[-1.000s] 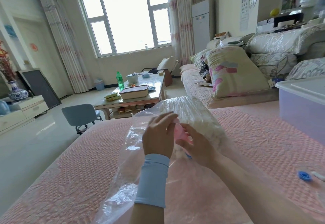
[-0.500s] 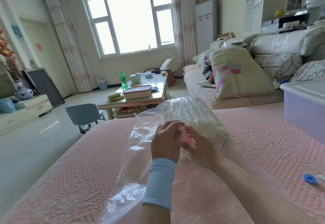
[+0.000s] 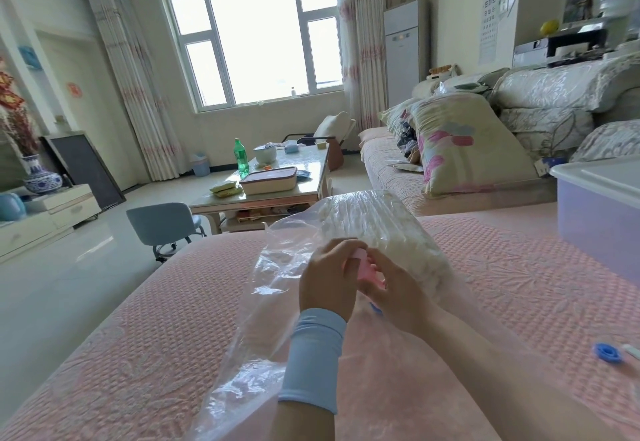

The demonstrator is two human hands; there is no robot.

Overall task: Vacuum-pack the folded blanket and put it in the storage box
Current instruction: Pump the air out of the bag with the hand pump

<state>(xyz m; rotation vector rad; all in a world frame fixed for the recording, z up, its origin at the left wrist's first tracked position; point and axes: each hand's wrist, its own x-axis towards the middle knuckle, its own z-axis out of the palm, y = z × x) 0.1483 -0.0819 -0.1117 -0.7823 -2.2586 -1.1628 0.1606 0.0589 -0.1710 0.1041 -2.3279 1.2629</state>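
Observation:
A clear vacuum bag (image 3: 277, 288) lies on the pink bedspread (image 3: 145, 329), with the folded white blanket (image 3: 388, 232) inside its far end. Over the bag my left hand (image 3: 327, 277) and my right hand (image 3: 394, 288) both grip a small pink pump (image 3: 367, 270). A bit of blue valve (image 3: 375, 308) shows under my right hand. The storage box (image 3: 602, 229), pale purple with a white lid, stands at the right edge.
A loose blue cap (image 3: 606, 353) and a small white piece (image 3: 631, 351) lie on the bedspread at the right. Beyond the bed are a blue chair (image 3: 162, 225), a coffee table (image 3: 277, 187) with a green bottle, and a sofa (image 3: 433, 177) piled with pillows.
Both hands have stayed together on the pink pump over the bag, with only small finger shifts. The camera has tilted slightly.

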